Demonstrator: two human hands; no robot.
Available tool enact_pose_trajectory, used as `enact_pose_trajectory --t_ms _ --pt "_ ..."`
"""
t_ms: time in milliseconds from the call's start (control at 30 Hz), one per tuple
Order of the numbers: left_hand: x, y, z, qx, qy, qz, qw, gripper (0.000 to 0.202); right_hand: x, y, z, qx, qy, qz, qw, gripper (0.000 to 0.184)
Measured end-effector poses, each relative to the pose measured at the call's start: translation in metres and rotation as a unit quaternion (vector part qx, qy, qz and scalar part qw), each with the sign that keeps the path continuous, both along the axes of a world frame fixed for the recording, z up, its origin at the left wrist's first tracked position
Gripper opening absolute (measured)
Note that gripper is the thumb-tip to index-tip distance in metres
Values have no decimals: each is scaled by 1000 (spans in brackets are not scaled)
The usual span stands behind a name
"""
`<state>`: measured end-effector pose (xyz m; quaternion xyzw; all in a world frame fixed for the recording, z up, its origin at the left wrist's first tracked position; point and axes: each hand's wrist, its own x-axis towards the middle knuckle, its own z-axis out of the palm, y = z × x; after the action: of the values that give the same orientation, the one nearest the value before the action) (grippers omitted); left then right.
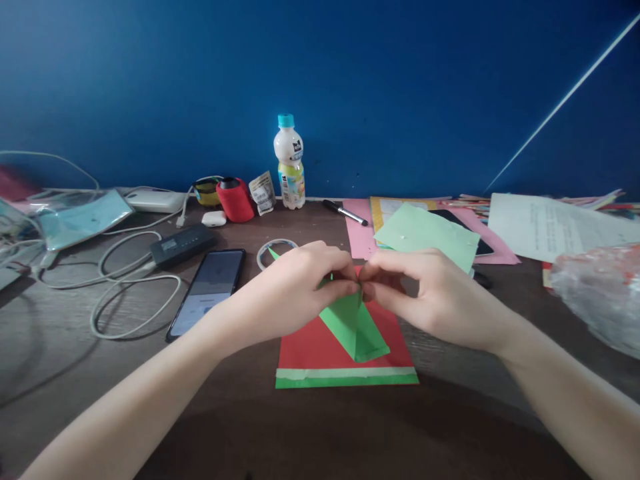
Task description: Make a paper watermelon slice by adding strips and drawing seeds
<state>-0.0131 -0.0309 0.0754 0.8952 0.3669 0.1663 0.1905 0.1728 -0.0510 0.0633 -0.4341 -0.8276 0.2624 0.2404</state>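
Pinching green paper (pixel 355 327) at its tip: left hand (pixel 300 283), right hand (pixel 430 293), fingertips meeting (over red sheet (pixel 310 350)). Judgement: align edges first, then press the crease firmly.

I see soft, fairly dim light from above; the left hand (pixel 295 283) and right hand (pixel 430 293) look pale, without glare. Faint shadows lie on the counter (pixel 75 387) beneath them. Far right of the bottle (pixel 289 163), a plastic bag (pixel 600 293) blurs and edges bend.

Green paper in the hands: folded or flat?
Folded. The green paper shows a crease and tapers upward; left hand and right hand pinch its tip.
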Motion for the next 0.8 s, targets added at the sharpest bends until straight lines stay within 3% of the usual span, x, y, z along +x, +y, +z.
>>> enact_pose_trajectory --t_ms 433,800 --pt "1 -3 1 -36 -5 13 999 17 -1 -3 1 30 -6 14 999 10" --pt "1 -5 2 -80 -51 6 995 15 -1 -4 1 109 8 23 994 11"
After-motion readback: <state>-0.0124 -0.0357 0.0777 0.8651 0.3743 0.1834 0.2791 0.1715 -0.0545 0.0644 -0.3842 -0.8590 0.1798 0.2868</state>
